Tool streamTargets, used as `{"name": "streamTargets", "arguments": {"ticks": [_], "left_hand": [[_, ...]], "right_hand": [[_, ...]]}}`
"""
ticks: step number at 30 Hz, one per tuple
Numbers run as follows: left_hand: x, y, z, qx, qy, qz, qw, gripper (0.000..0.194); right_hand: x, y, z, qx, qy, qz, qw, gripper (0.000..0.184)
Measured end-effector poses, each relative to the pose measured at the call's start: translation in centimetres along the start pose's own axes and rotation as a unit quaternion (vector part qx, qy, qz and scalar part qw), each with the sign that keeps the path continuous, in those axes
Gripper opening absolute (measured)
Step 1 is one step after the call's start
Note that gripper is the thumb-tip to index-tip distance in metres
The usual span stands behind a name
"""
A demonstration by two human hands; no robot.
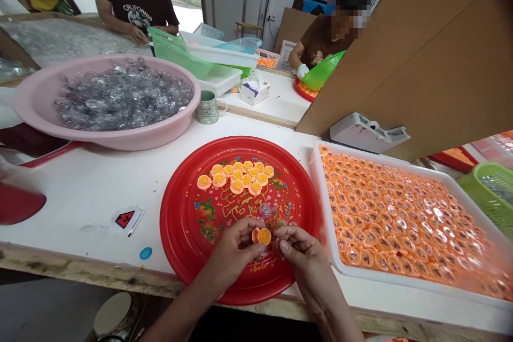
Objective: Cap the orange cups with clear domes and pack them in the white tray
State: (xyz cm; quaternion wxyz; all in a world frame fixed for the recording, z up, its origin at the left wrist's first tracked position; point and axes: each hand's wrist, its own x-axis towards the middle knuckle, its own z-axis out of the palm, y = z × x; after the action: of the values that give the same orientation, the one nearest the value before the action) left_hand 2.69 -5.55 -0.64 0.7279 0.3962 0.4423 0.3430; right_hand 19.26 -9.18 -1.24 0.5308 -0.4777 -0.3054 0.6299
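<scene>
Over the red tray (pixel 178 214), the left hand (pixel 234 246) is pinching an orange piece (pixel 264 236) in closed fingers, while the right hand (pixel 306 254) is pinching what looks like a small clear piece (pixel 276 241) just beside it; fitting them seems under way, calling for close fingertip alignment.

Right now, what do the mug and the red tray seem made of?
The mug looks like glazed ceramic: smooth green surface, printed lettering. The red tray looks like glossy plastic, going by its smooth, shiny moulded rim, though painted metal is possible.
</scene>
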Motion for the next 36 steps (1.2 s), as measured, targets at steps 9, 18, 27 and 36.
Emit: {"name": "streamTargets", "arguments": {"ticks": [9,18,27,36], "left_hand": [[-0.3,0.3,0.0,0.002,-0.036,0.006,0.999,0.03],[-1.0,1.2,0.5,0.112,-0.088,0.018,0.99,0.03],[-1.3,0.6,1.5,0.246,-0.044,0.122,0.96,0.032],[-1.0,-0.1,0.6,0.303,-0.02,0.202,0.931,0.045]], "right_hand": [[0.6,-0.7,-0.4,-0.101,-0.006,0.008,0.995,0.024],[0.7,-0.8,-0.6,-0.257,-0.02,-0.032,0.966,0.009],[0.1,-0.9,-0.5,-0.322,0.006,-0.134,0.937,0.009],[-0.6,-0.3,-0.2,-0.277,0.054,-0.178,0.943,0.01]]}}
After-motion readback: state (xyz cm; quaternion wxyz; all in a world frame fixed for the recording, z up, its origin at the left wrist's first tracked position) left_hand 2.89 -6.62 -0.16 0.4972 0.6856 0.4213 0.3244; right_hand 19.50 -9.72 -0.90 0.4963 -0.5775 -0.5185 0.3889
